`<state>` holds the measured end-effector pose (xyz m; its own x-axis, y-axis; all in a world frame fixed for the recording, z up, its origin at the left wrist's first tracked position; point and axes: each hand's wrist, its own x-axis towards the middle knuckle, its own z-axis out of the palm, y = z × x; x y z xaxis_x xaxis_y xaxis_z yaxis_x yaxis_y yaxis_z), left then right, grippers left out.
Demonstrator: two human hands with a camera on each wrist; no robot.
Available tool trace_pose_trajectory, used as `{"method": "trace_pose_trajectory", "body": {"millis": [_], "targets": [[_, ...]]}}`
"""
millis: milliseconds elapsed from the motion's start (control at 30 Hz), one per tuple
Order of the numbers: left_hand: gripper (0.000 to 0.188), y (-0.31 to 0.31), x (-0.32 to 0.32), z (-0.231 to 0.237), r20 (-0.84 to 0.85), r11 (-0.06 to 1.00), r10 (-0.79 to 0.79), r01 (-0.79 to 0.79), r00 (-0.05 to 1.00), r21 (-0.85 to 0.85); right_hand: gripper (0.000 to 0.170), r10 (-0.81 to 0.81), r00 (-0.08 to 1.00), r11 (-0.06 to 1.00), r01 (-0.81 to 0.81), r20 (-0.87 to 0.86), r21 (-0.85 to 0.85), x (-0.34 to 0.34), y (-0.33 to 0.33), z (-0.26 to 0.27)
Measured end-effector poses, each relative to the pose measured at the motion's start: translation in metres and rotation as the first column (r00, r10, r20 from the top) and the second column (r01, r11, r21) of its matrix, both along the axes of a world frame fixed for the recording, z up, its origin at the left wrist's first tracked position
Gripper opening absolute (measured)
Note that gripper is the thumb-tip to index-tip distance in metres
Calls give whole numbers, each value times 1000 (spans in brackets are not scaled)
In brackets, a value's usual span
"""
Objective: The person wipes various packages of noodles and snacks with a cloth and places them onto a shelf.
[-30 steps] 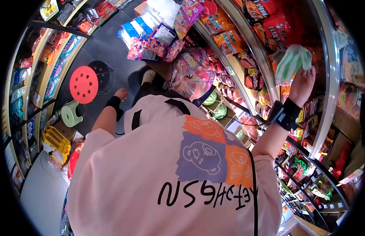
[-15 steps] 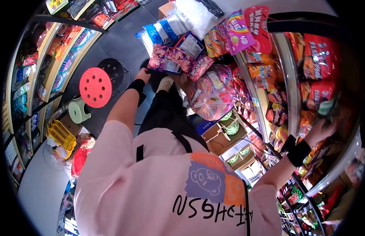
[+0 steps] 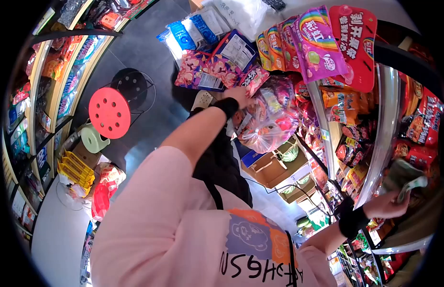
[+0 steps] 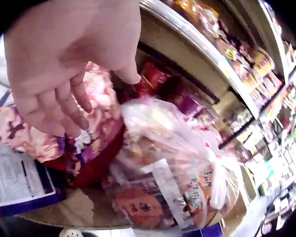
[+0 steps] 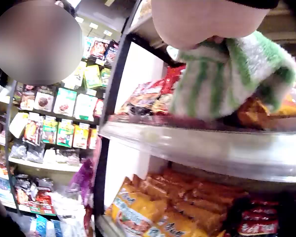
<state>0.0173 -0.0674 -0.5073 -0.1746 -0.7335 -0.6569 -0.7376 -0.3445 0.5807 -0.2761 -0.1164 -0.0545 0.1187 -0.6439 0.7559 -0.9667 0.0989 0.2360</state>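
My right hand (image 3: 387, 204) holds a green-and-white striped cloth (image 5: 207, 86) at a shelf on the right. In the right wrist view the cloth hangs under the hand, just above the shelf's clear front edge (image 5: 207, 145). My left hand (image 4: 71, 59) reaches forward, its fingers loosely bent over a pink patterned snack bag (image 4: 101, 96), with nothing gripped. Beside that hand stands a tied clear plastic bag (image 4: 160, 143) full of packaged snacks. In the head view, a purple candy bag (image 3: 320, 45) hangs beyond the left hand.
A red round stool (image 3: 109, 112) and a small green stool (image 3: 94, 138) stand on the floor to the left. Open cartons with watermelons (image 3: 290, 154) lie low ahead. Orange noodle packs (image 5: 187, 197) fill the lower right shelf. Another shelf rack (image 3: 64, 71) lines the left side.
My left hand has swung from low by my side, forward and right, to the snack bags. My right hand has moved with the cloth along the right shelf, toward my body.
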Motion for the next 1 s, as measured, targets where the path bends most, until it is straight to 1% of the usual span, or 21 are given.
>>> {"method": "trace_pose_trajectory", "body": {"millis": [33,100,167,200,233,267,300,333,400,433,500,567,600,633,700,733,800,900,933,967,1000], "targets": [[58,-2,-14,15,20,999,-45,45,999,0,19,29,999,1000,-28,43,-7,7,10,-1],[44,6,-39,-15,145,999,-32,30,989,20,11,214,934,974,-227,285,11,27,29,-9],[33,12,-51,-60,227,999,-39,35,973,22,9,218,898,951,-283,382,123,44,47,-16],[24,12,-46,-62,219,992,-127,121,967,42,8,150,871,934,-281,469,223,46,58,-19],[25,10,-42,-63,174,987,-151,158,973,-29,4,68,890,944,-204,450,260,64,66,-28],[26,8,-38,-63,129,976,-179,192,975,-98,3,88,877,859,-307,473,410,41,82,-32],[27,6,-36,-58,87,961,-210,222,974,-168,5,155,904,780,-359,399,512,51,84,-39],[30,-9,-25,-16,28,933,-274,273,961,-232,8,61,893,710,-353,446,609,49,94,-48],[32,-15,-37,-5,-12,892,-342,321,940,-320,14,35,883,643,-378,468,666,55,102,-69],[34,-18,-42,3,-28,867,-377,342,926,-363,20,80,882,608,-413,465,678,51,105,-81],[37,-15,-51,33,-151,860,-345,247,927,-447,18,-12,866,513,-424,501,746,49,106,-98],[39,-9,-57,76,-243,845,-327,167,913,-508,16,-240,824,477,-361,513,802,50,112,-109],[40,-5,-59,102,-271,836,-322,138,907,-530,12,-221,804,495,-395,552,774,42,116,-115],[41,0,-62,125,-299,828,-315,107,901,-550,10,-318,751,510,-379,578,772,32,125,-123],[40,14,-64,160,-367,792,-359,71,858,-607,9,-363,637,607,-392,680,691,16,140,-134],[40,18,-62,181,-398,771,-383,52,833,-634,9,-409,550,639,-398,728,659,12,143,-133],[40,19,-53,233,-454,804,-420,90,786,-588,10,-476,355,706,-391,805,590,5,149,-126],[37,30,-56,301,-532,777,-481,58,697,-627,11,-214,182,874,-404,960,272,11,148,-117],[35,33,-58,317,-553,755,-507,31,661,-655,11,-174,93,882,-428,980,197,23,143,-103],[34,34,-60,333,-590,759,-499,-7,635,-651,14,-138,69,884,-442,988,154,40,143,-84],[33,39,-68,350,-633,766,-498,-41,593,-641,21,-206,337,836,-427,919,344,39,146,-70]]}}
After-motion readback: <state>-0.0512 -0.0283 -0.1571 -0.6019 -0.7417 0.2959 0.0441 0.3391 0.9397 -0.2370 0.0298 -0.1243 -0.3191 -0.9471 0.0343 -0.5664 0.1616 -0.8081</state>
